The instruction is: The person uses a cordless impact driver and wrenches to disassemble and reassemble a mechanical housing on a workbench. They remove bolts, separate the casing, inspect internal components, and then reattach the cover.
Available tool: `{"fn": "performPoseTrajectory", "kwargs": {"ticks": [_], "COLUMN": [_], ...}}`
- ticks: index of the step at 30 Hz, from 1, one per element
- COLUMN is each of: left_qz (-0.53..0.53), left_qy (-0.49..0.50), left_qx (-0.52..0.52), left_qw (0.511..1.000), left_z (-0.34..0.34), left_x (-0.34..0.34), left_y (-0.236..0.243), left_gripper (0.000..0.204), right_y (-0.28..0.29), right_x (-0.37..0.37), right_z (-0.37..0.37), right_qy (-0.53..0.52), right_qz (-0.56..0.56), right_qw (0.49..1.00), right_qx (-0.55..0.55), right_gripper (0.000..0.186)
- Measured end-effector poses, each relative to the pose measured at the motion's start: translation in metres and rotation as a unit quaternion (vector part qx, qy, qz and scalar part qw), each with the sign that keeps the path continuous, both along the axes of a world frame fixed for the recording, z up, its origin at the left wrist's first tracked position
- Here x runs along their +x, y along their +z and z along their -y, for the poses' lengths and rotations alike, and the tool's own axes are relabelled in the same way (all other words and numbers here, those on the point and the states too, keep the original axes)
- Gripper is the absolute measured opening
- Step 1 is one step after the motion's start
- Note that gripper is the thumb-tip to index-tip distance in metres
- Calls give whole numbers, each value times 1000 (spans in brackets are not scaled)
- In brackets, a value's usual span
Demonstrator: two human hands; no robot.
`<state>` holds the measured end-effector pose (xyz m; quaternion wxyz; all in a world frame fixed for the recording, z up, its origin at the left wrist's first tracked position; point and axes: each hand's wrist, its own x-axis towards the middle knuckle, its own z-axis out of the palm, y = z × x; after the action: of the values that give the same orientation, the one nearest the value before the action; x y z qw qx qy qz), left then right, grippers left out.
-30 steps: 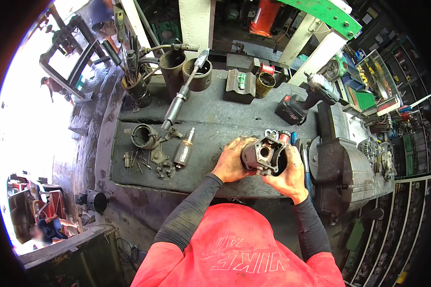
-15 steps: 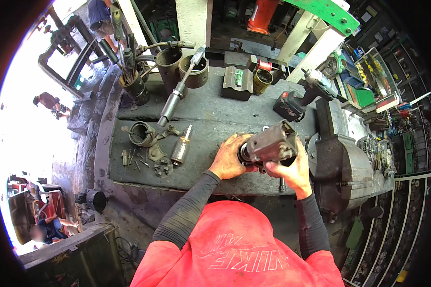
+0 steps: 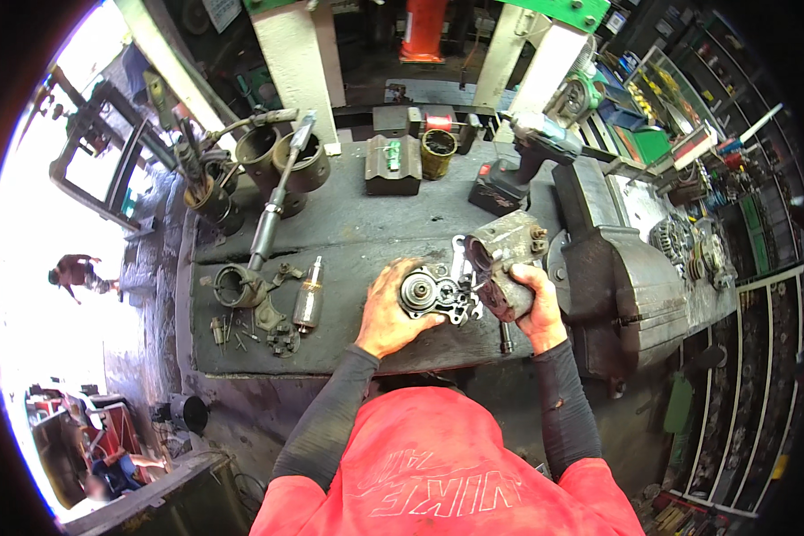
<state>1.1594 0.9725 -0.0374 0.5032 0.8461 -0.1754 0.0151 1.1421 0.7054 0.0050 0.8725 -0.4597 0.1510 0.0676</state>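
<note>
My left hand [image 3: 391,310] grips a metal gear housing [image 3: 431,290], its round bearing and toothed shaft end facing up. In my right hand [image 3: 539,308] is a grey cast-metal housing [image 3: 509,255], tilted, with its open end toward the left part. The two pieces are apart, with a narrow gap between them. Behind them lies a wrench [image 3: 458,258] on the bench, and a socket [image 3: 506,338] sits below the cast housing. Left of my hands, a motor armature [image 3: 308,302] lies near a ring-shaped metal housing [image 3: 235,286] and small screws [image 3: 241,336].
The dark workbench [image 3: 357,228] carries a cordless impact wrench [image 3: 520,165], a bench vise [image 3: 630,286], a V-block [image 3: 392,174] and a tin can [image 3: 438,154]. At the back left are metal cylinders [image 3: 303,165], a slide hammer [image 3: 277,201] and a tool holder [image 3: 213,205].
The cast housing and the gear housing were together; now they are separated, the cast housing to the right and the gear housing to the left. The whole view has also shifted.
</note>
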Motion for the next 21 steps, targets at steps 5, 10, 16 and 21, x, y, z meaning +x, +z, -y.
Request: {"fn": "performPoseTrajectory", "kwargs": {"ticks": [5, 10, 16, 21], "left_qz": [27, -175, -376, -376], "left_qy": [73, 228, 216, 206], "left_qx": [-8, -293, -317, -310], "left_qw": [997, 912, 843, 849], "left_z": [-3, -5, -12, -2], "left_x": [-29, -78, -106, -110], "left_y": [0, -26, -49, -46], "left_gripper": [105, 64, 32, 29], "right_y": [-24, -44, -65, -76], "right_x": [3, 6, 0, 2], "right_z": [10, 20, 38, 49], "right_qy": [-25, -48, -42, 10], "right_qz": [-23, -33, -65, -71], "right_qw": [996, 990, 988, 996], "right_qx": [88, 132, 134, 54], "right_gripper": [32, 34, 33, 35]}}
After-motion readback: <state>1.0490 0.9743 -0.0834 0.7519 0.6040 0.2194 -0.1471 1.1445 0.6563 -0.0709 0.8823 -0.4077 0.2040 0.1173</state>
